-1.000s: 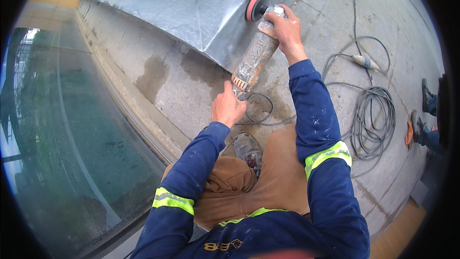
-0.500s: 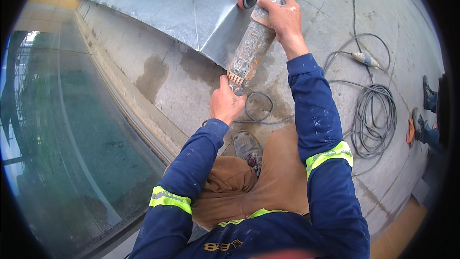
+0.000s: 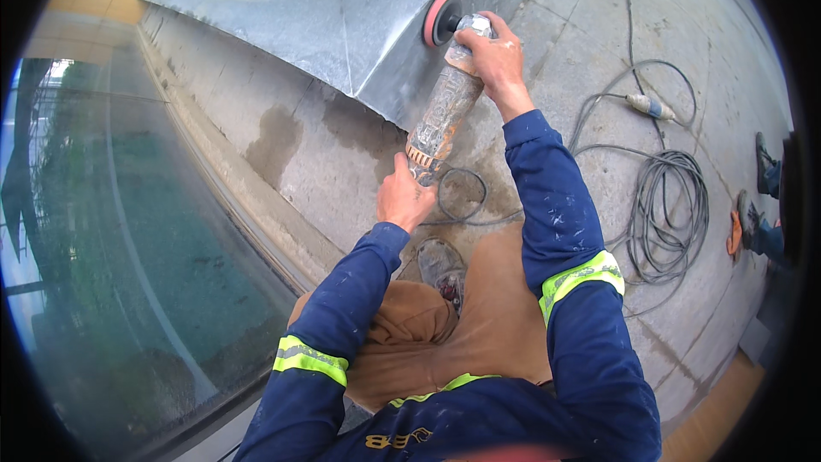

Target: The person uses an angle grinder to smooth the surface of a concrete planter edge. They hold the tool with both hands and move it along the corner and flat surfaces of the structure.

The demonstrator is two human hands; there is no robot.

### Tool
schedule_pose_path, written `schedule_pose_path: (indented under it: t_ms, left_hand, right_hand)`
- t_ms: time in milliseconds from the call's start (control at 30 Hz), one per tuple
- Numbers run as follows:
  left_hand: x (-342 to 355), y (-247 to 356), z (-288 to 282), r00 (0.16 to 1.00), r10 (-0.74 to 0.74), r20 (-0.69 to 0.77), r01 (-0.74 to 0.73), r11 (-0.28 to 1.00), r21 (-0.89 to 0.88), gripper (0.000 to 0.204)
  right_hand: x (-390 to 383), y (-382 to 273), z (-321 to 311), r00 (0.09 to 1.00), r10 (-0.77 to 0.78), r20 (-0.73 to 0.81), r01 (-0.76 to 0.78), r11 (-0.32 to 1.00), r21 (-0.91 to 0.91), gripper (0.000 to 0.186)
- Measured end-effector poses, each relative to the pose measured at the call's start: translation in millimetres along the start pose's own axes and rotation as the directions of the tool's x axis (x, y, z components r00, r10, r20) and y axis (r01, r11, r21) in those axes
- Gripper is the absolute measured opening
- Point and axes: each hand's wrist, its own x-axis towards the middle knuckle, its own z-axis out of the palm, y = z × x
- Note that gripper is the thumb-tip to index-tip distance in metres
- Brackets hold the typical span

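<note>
A worn, dust-covered angle polisher (image 3: 446, 104) is held between my two hands. My left hand (image 3: 404, 195) wraps round its rear end, by the orange vents. Up at the head, my right hand (image 3: 493, 58) grips the body with the fingers over the top. The red-edged round pad (image 3: 442, 18) faces the side of a grey metal-looking planter edge (image 3: 402, 60) and appears to rest against it; exact contact is hard to tell. A pale streak runs along the planter's corner.
A coiled dark cable (image 3: 666, 214) lies on the concrete at right, with a pale connector (image 3: 650, 107) above it. Another person's shoes (image 3: 751, 218) show at the right rim. Glass panes (image 3: 128, 231) stand at left. My shoe (image 3: 442, 267) is below the tool.
The polisher and my right hand have moved down slightly toward me, and the pad now sits lower along the planter's side. Both hands keep their grip.
</note>
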Motion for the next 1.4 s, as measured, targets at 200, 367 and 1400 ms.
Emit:
schedule_pose_path:
  t_ms: [200, 367, 1400]
  left_hand:
    - [0.1, -1.0, -2.2, 0.992, 0.1, -0.071, -0.102, 0.994, -0.027, 0.05]
    - [13.0, 14.9, -7.9, 0.999, 0.042, 0.007, -0.042, 0.998, 0.036, 0.048]
    - [-58.9, -9.7, -42.4, 0.959, 0.24, 0.154, -0.222, 0.967, -0.124, 0.059]
  right_hand:
    - [-9.2, -31.2, -0.2, 0.996, -0.086, -0.017, 0.084, 0.994, -0.072, 0.062]
    - [14.0, -14.5, -3.5, 0.997, -0.036, -0.067, 0.03, 0.995, -0.093, 0.062]
    - [-68.3, -22.0, -44.6, 0.994, 0.093, 0.052, -0.105, 0.932, 0.347, 0.057]
